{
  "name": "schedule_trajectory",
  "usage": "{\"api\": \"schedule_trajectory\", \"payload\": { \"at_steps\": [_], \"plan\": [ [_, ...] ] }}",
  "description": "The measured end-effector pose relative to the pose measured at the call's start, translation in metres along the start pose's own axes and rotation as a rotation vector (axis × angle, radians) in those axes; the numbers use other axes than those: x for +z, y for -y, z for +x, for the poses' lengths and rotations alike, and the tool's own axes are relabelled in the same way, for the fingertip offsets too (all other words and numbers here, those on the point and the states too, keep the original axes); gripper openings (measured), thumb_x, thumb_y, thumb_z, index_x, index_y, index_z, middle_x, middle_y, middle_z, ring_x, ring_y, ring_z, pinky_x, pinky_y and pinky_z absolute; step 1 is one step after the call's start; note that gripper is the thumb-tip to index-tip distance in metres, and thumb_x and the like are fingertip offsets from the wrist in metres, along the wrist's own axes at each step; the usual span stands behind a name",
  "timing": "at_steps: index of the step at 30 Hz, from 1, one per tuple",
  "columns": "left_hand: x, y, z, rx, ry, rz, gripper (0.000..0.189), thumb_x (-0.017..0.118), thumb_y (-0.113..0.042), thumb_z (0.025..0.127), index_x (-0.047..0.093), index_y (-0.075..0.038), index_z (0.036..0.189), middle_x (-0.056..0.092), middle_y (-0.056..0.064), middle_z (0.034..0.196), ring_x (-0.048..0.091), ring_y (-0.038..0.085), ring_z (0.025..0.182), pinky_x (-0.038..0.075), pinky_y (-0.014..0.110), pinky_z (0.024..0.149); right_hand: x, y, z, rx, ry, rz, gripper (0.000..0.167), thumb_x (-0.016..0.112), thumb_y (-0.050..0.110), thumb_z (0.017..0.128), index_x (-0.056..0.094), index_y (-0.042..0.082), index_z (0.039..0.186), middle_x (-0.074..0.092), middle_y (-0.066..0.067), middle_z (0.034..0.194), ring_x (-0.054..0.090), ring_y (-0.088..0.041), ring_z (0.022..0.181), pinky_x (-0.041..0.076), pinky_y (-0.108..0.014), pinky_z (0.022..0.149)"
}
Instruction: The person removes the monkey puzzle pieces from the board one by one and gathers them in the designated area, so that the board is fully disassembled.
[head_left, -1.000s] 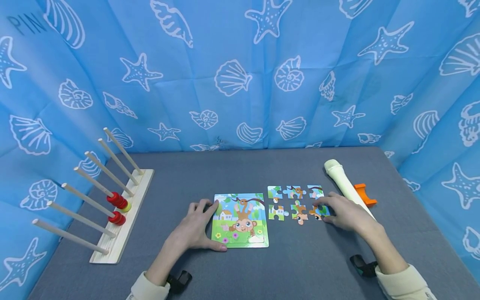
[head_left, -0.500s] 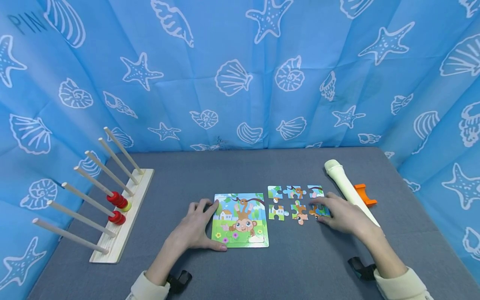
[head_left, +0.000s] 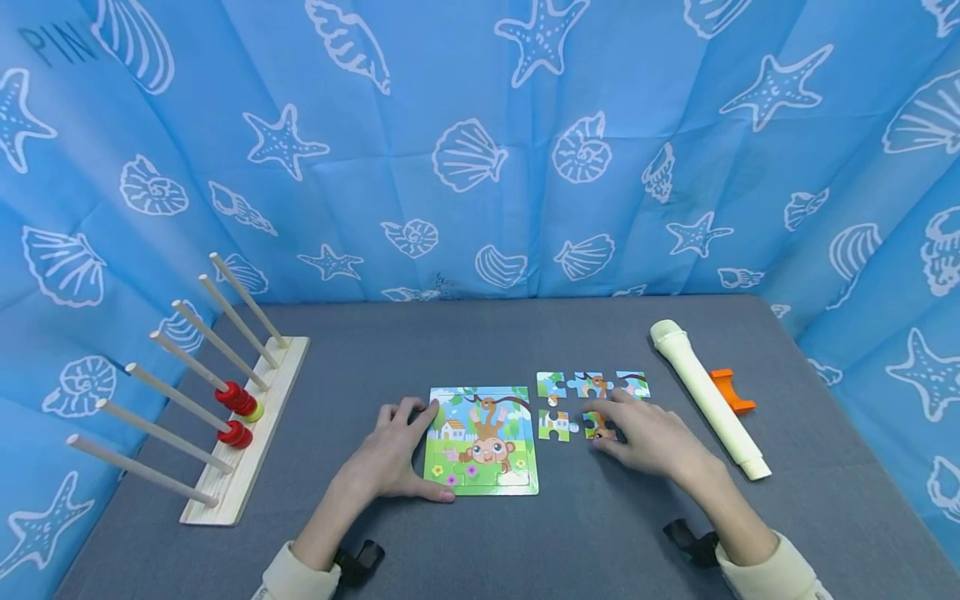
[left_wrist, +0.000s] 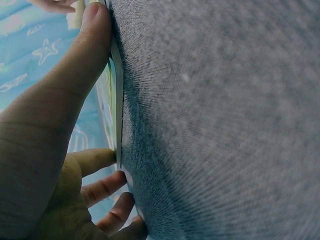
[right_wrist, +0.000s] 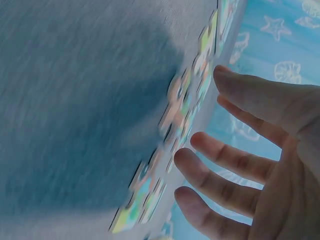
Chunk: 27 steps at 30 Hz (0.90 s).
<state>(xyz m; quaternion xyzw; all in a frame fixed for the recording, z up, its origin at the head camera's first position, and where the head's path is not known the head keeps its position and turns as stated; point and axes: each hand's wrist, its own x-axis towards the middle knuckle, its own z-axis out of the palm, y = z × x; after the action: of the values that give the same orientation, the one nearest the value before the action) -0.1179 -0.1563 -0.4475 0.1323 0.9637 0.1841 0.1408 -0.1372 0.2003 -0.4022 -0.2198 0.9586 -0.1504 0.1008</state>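
A square puzzle board (head_left: 491,429) with a monkey picture lies flat on the grey table. My left hand (head_left: 386,460) holds its lower left corner, thumb along the front edge and fingers at the left side. Close by on the right are loose jigsaw pieces in two rows, among them a house piece (head_left: 552,426) and a branch piece (head_left: 632,383). My right hand (head_left: 654,433) hovers over the lower row, partly hiding a monkey-face piece (head_left: 597,432). In the right wrist view its fingers (right_wrist: 220,172) are spread apart with nothing between them, above the row of pieces.
A cream toy microphone (head_left: 708,396) lies right of the right hand, beside an orange curved block (head_left: 731,392). At the left stands a wooden peg rack (head_left: 251,446) with red rings (head_left: 236,435) on some pegs. A blue shell-print curtain (head_left: 465,217) borders the table's back.
My right hand has moved left, from the lower right piece to over the middle monkey-face piece, uncovering the microphone's lower end. The left hand and the board have stayed put.
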Motion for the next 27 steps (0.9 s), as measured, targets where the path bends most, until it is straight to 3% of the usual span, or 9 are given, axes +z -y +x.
{"api": "schedule_trajectory", "payload": {
  "at_steps": [3, 7, 12, 21, 27],
  "plan": [
    [0.0, 0.0, -0.001, 0.002, -0.004, 0.001, 0.127, 0.09, -0.069, 0.058, 0.037, -0.014, 0.16, 0.038, 0.013, 0.154, 0.038, 0.039, 0.134, 0.053, 0.057, 0.093, 0.002, 0.008, 0.002, -0.025, -0.003, 0.015, 0.046, 0.08, 0.024, 0.089, 0.067, 0.018, 0.132, 0.064, -0.006, 0.11, 0.054, -0.011, 0.077, 0.044, -0.033, 0.058],
    [0.0, 0.0, -0.001, 0.0, -0.004, 0.0, 0.127, 0.091, -0.069, 0.058, 0.037, -0.014, 0.16, 0.039, 0.013, 0.153, 0.038, 0.039, 0.133, 0.054, 0.056, 0.093, 0.004, 0.019, 0.005, -0.05, -0.005, 0.018, 0.046, 0.081, 0.024, 0.089, 0.067, 0.019, 0.133, 0.066, -0.012, 0.124, 0.065, -0.019, 0.089, 0.055, -0.044, 0.067],
    [0.0, 0.0, 0.001, -0.009, 0.005, -0.003, 0.128, 0.09, -0.07, 0.058, 0.036, -0.015, 0.16, 0.038, 0.014, 0.154, 0.037, 0.04, 0.135, 0.053, 0.057, 0.094, 0.006, 0.032, 0.012, -0.063, 0.001, 0.022, 0.045, 0.081, 0.023, 0.088, 0.068, 0.017, 0.131, 0.066, -0.01, 0.121, 0.066, -0.021, 0.093, 0.056, -0.051, 0.076],
    [0.0, 0.0, 0.0, 0.011, -0.004, -0.004, 0.127, 0.09, -0.069, 0.059, 0.036, -0.014, 0.16, 0.038, 0.014, 0.154, 0.038, 0.041, 0.134, 0.053, 0.057, 0.093, 0.01, 0.059, 0.022, -0.119, 0.003, 0.062, 0.043, 0.08, 0.021, 0.089, 0.069, 0.018, 0.131, 0.066, -0.007, 0.115, 0.056, -0.012, 0.08, 0.047, -0.033, 0.063],
    [0.0, 0.0, 0.001, 0.004, 0.005, -0.003, 0.127, 0.09, -0.069, 0.059, 0.036, -0.015, 0.16, 0.038, 0.014, 0.154, 0.038, 0.04, 0.134, 0.053, 0.057, 0.093, 0.017, 0.078, 0.032, -0.18, 0.02, 0.063, 0.043, 0.079, 0.021, 0.091, 0.068, 0.017, 0.132, 0.064, -0.007, 0.113, 0.054, -0.012, 0.074, 0.042, -0.028, 0.057]
  ]
}}
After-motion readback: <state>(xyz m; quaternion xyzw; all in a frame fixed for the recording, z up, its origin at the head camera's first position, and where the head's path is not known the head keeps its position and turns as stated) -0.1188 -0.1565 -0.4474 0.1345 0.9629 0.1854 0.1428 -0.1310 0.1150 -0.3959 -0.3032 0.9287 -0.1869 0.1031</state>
